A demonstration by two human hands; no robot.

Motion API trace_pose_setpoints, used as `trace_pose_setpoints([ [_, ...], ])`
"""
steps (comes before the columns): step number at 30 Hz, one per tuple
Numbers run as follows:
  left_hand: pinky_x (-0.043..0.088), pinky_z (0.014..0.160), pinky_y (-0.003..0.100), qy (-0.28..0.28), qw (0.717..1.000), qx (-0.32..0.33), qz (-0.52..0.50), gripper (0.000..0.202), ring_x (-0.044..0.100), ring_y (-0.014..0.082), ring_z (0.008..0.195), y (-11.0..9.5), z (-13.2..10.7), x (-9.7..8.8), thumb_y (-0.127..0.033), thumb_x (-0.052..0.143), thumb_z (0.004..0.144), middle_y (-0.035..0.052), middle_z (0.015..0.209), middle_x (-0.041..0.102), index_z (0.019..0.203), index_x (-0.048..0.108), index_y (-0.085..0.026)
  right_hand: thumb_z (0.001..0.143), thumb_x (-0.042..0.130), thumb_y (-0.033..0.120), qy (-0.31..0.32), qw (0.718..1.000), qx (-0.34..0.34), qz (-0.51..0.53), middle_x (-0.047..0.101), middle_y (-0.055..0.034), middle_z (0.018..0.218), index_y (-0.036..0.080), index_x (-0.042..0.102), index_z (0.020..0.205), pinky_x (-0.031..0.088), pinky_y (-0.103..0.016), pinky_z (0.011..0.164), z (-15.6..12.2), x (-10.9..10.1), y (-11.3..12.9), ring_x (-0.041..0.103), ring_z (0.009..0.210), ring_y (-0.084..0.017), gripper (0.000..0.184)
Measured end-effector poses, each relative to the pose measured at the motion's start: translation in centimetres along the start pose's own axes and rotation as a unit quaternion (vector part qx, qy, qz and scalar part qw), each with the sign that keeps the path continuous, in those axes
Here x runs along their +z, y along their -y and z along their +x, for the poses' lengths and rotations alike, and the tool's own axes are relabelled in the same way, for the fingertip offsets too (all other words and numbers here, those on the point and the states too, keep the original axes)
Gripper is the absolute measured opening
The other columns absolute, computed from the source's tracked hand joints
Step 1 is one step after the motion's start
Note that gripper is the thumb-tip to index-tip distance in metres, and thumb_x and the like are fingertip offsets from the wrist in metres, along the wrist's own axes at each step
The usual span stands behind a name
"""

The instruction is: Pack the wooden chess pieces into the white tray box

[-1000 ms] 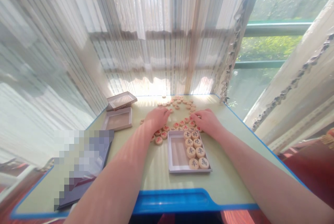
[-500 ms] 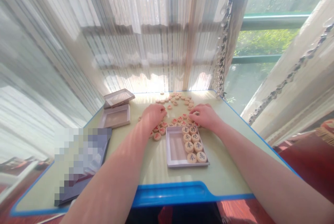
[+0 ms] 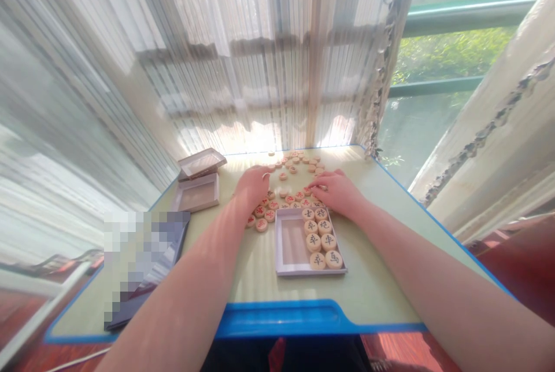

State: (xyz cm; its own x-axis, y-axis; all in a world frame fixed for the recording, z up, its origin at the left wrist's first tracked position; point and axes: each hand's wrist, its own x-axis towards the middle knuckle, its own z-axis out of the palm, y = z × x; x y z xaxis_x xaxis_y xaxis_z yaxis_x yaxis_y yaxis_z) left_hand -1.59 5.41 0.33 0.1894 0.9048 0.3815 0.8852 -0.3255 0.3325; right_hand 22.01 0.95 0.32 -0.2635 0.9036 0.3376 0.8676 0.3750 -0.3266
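Round wooden Chinese chess pieces (image 3: 289, 199) with red or black characters lie scattered between my hands. My left hand (image 3: 252, 186) is curled at the left of the pile, with the pale edge of a piece (image 3: 266, 176) showing at its fingertips. At the right of the pile, my right hand (image 3: 340, 190) has its fingers closed on another piece, mostly hidden by the fingers. Nearer to me sits a shallow open box (image 3: 281, 271). Two columns of black-character pieces (image 3: 313, 241) fill its right side, and its left side shows bare bottom.
Two more shallow box parts, one tilted (image 3: 202, 162) and one flat (image 3: 197, 194), lie at the back left. A dark flat object (image 3: 169, 262), partly blurred out, rests by my left forearm. More pieces (image 3: 297, 155) spread toward the table's (image 3: 381, 279) far edge. Curtains hang behind.
My left hand has shifted slightly left, uncovering pieces beside it. My right hand stays in nearly the same place, its fingers a little further left. The box's contents look the same.
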Motion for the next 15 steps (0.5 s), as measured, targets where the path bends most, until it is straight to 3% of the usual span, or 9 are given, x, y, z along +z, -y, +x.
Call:
trace_pose_setpoints([
  [3, 0.032, 0.108, 0.034, 0.002, 1.0, 0.026, -0.012, 0.036, 0.048, 0.0222, 0.123, 0.8, 1.9, 0.2, -0.018, 0.043, 0.082, 0.0068, 0.127, 0.059, 0.11, 0.066, -0.021, 0.084, 0.05, 0.025, 0.024, 0.999, -0.034, 0.025, 0.069, -0.0012, 0.103, 0.026, 0.075, 0.096, 0.041, -0.036, 0.091, 0.0, 0.0, -0.3, 0.053, 0.093, -0.022, 0.028],
  [5, 0.024, 0.113, 0.037, -0.004, 1.0, 0.01, -0.008, 0.037, 0.042, 0.023, 0.129, 1.4, 3.3, 0.4, -0.02, 0.047, 0.081, 0.0064, 0.133, 0.055, 0.113, 0.065, -0.021, 0.085, 0.049, 0.024, 0.026, 0.997, -0.046, 0.055, 0.071, -0.0004, 0.101, 0.026, 0.074, 0.1, 0.042, -0.034, 0.091, 0.0, 0.0, -0.6, 0.053, 0.095, -0.021, 0.028],
  [7, 0.025, 0.112, 0.038, 0.029, 0.999, 0.017, -0.017, 0.039, 0.042, 0.0224, 0.128, 1.9, 4.3, 0.7, -0.026, 0.046, 0.083, 0.0045, 0.132, 0.056, 0.119, 0.061, -0.023, 0.086, 0.049, 0.023, 0.014, 0.996, -0.039, 0.074, 0.072, -0.0008, 0.096, 0.025, 0.073, 0.101, 0.044, -0.033, 0.091, 0.1, 0.0, -0.8, 0.054, 0.095, -0.021, 0.028],
  [11, 0.04, 0.099, 0.036, 0.098, 0.994, 0.023, -0.049, 0.036, 0.057, 0.0251, 0.11, 1.6, 4.5, 1.1, -0.038, 0.043, 0.085, 0.0053, 0.118, 0.066, 0.109, 0.068, -0.026, 0.083, 0.052, 0.017, 0.016, 0.996, -0.035, 0.078, 0.072, -0.001, 0.097, 0.025, 0.074, 0.095, 0.045, -0.032, 0.091, 0.2, 0.0, -0.9, 0.057, 0.095, -0.019, 0.026],
  [15, 0.046, 0.086, 0.035, 0.087, 0.996, 0.021, -0.018, 0.031, 0.063, 0.0263, 0.091, 0.8, 4.0, 1.2, -0.044, 0.049, 0.081, 0.0073, 0.095, 0.072, 0.087, 0.073, -0.024, 0.082, 0.052, 0.014, -0.01, 0.997, -0.034, 0.067, 0.071, -0.003, 0.103, 0.022, 0.074, 0.092, 0.044, -0.031, 0.093, 0.5, 0.1, -1.3, 0.057, 0.1, -0.019, 0.026],
])
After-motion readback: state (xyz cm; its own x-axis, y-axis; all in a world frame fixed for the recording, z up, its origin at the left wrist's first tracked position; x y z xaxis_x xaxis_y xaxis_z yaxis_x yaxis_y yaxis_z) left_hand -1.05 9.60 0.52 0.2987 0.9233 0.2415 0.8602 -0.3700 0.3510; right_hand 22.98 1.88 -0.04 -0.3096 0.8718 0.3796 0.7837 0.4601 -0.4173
